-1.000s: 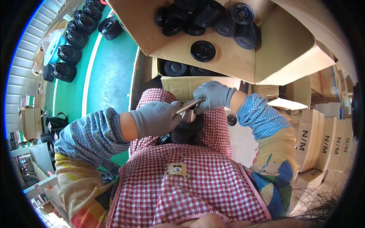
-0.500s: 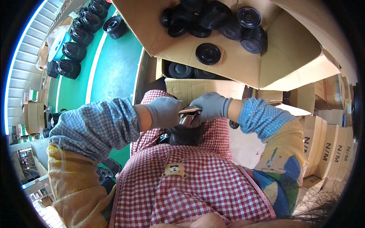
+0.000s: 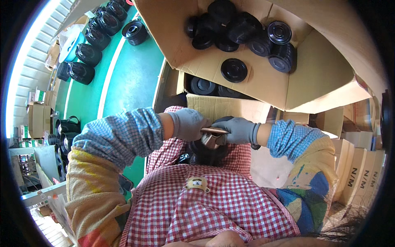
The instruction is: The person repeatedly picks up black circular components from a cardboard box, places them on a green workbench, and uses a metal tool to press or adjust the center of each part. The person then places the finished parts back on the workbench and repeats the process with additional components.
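Both gloved hands meet in front of my lap at a shiny metal piece (image 3: 211, 140) with a flat, thin, brownish upper edge. Its exact kind I cannot make out. My left hand (image 3: 190, 124), in a grey glove, is closed at the piece's left end. On the right side, my right hand (image 3: 236, 130) closes its fingers over the same edge. Just below the metal piece, a dark black object (image 3: 205, 155) rests in my lap between the knees, partly hidden and blurred. A red checked apron (image 3: 214, 206) covers my lap.
Ahead stands a large open cardboard box (image 3: 197, 66) holding black round lids (image 3: 234, 70). Below it, another carton holds black round parts (image 3: 202, 85). Black pots (image 3: 81, 73) line the green table (image 3: 133, 78) at left. Cartons (image 3: 356, 177) stand at right.
The surroundings have shifted right and down in the view. Both hands stay on the metal piece, which now looks tilted down slightly more to the right.
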